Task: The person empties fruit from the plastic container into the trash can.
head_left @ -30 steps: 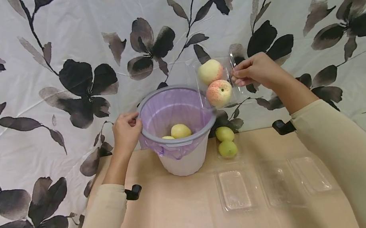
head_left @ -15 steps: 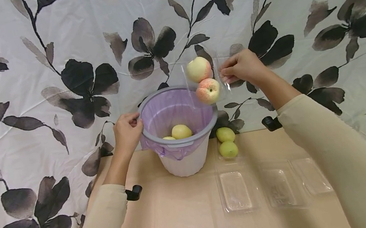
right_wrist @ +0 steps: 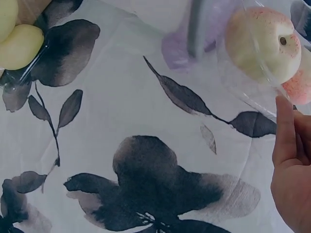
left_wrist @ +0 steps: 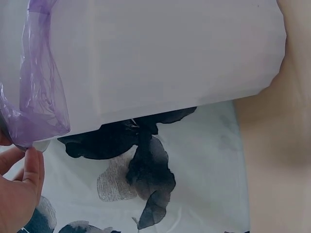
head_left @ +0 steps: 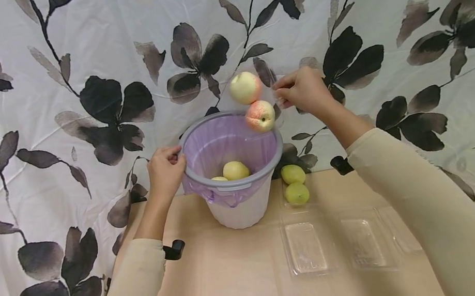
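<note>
My right hand (head_left: 303,90) pinches the edge of a clear plastic container (head_left: 275,90) above the right rim of a bin. Two pink-and-yellow peaches, an upper peach (head_left: 245,88) and a lower peach (head_left: 260,116), sit in that tilted container. With thumb and fingers my left hand (head_left: 166,170) grips the left side of the bin's grey rim (head_left: 197,176). A purple bag (head_left: 216,135) lines the white bin (head_left: 240,210), folded over its rim. Inside lies a yellow fruit (head_left: 235,170), with part of a second one showing beside it.
Right of the bin, two yellow-green fruits, a rear one (head_left: 293,174) and a front one (head_left: 297,194), sit in a clear tray on the wooden table (head_left: 223,286). Nearer stand clear containers, a left one (head_left: 306,249) and a middle one (head_left: 367,244); my right sleeve partly covers another.
My right hand has carried the container with the peaches leftward and slightly up, from beside the bin to over its right part. The left hand stays on the rim.
</note>
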`<state>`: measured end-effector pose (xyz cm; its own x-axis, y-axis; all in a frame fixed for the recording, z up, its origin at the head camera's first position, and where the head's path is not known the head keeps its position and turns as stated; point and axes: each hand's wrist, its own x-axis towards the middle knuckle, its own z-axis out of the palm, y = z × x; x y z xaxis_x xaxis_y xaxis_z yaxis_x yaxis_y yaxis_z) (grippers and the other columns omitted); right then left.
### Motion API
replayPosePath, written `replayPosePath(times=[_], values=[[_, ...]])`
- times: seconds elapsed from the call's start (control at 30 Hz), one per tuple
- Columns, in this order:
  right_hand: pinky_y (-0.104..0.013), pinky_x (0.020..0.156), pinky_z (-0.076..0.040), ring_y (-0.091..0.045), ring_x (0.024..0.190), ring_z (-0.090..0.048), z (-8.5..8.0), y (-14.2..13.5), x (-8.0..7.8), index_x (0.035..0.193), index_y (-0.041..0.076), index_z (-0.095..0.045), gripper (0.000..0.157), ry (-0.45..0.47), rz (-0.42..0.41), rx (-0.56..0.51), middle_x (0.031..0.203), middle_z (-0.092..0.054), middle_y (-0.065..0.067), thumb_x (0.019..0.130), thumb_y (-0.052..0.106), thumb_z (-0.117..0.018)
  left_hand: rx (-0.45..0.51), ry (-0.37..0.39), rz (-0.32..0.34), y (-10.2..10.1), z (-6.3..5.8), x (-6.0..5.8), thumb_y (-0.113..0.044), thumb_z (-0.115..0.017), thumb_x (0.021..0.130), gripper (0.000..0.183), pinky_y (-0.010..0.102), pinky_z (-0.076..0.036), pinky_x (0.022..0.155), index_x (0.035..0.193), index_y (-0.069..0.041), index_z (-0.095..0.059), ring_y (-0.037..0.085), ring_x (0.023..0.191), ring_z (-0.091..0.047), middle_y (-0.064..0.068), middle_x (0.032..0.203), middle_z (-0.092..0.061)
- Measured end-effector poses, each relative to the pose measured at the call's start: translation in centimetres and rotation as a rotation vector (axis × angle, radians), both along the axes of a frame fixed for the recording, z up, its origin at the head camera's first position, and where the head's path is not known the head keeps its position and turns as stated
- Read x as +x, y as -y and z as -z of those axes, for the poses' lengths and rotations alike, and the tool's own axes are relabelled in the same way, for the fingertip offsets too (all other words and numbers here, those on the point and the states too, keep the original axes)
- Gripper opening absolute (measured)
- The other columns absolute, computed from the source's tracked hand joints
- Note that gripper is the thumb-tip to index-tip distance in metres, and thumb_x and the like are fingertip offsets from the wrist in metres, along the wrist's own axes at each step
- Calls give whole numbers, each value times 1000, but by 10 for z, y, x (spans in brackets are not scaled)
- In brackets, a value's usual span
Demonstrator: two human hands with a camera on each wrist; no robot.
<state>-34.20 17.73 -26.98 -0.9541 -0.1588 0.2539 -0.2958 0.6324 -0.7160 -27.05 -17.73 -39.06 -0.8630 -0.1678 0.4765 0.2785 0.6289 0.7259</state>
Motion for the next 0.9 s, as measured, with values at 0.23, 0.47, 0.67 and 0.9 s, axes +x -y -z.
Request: replayPosePath(times=[0.23, 0.47, 0.67, 0.9], values=[[-11, 57, -54, 3, 61, -67, 12, 10, 0, 115, 1, -78, 23, -142, -2, 44, 111, -77, -19, 97, 13, -71, -3, -12, -8, 2, 0, -1, -6, -68, 90, 30, 44, -59, 85, 117, 5, -76, 34, 93, -73, 21, 114, -71], [-9, 56, -46, -7, 66, -67, 17, 15, -2, 111, 4, -81, 20, -267, 17, 61, 97, -79, -16, 96, 14, -73, 0, -4, -4, 1, 0, 0, -6, -69, 91, 30, 43, -59, 85, 117, 4, -75, 33, 93, -72, 20, 115, -71], [-9, 57, -47, -10, 69, -68, 22, 21, -4, 111, 4, -81, 19, -295, 14, 31, 100, -79, -15, 96, 13, -73, 7, -9, -3, 0, 1, -1, -5, -69, 90, 29, 43, -60, 85, 117, 5, -75, 33, 93, -72, 21, 114, -71], [-9, 54, -42, -15, 68, -66, 30, 25, -6, 111, 2, -80, 19, -331, -6, 84, 95, -79, -16, 96, 10, -72, 11, -7, 6, 0, 3, 1, -6, -70, 90, 30, 44, -60, 86, 118, 5, -75, 34, 95, -72, 21, 115, -71]])
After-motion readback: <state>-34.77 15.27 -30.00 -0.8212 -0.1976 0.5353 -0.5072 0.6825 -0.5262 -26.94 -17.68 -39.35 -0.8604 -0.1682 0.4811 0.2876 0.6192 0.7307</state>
